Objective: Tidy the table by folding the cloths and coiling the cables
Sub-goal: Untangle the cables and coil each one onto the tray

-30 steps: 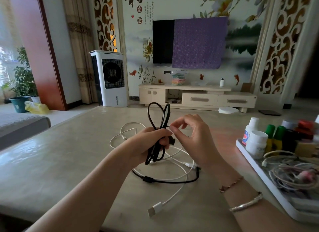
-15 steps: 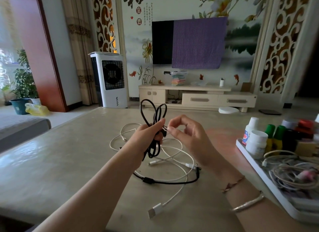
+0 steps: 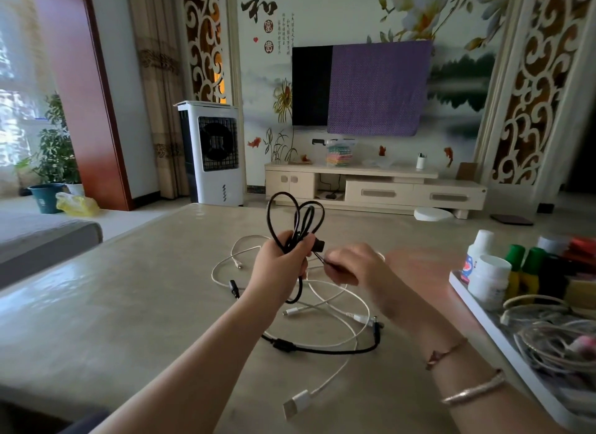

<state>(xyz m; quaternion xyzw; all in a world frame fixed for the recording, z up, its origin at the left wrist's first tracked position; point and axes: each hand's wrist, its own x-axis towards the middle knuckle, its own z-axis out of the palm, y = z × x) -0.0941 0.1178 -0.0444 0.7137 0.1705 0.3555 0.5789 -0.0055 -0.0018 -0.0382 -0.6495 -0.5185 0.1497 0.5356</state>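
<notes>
The white tray (image 3: 503,343) on the right runs off the edge. The left hand (image 3: 279,265) hides where the black cable (image 3: 290,217) loops bunch inside its grip. Bottle (image 3: 488,280) labels are unreadable.

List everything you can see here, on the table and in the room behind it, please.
black cable: one, black, loops bunched in the left hand, tail trailing on the table
white cables: at least two, white, loose on the table under the hands
table: one, beige
tray: one, white, right edge of the table, holding bottles and tangled cables
white bottles: two, white, far end of the tray
green-capped bottles: two, yellow with green caps, on the tray
television: one, black, on the wall
purple cloth: one, draped over the television
air cooler: one, white, on the floor
left hand: grips the black loops
right hand: pinches a thin black strand
</notes>
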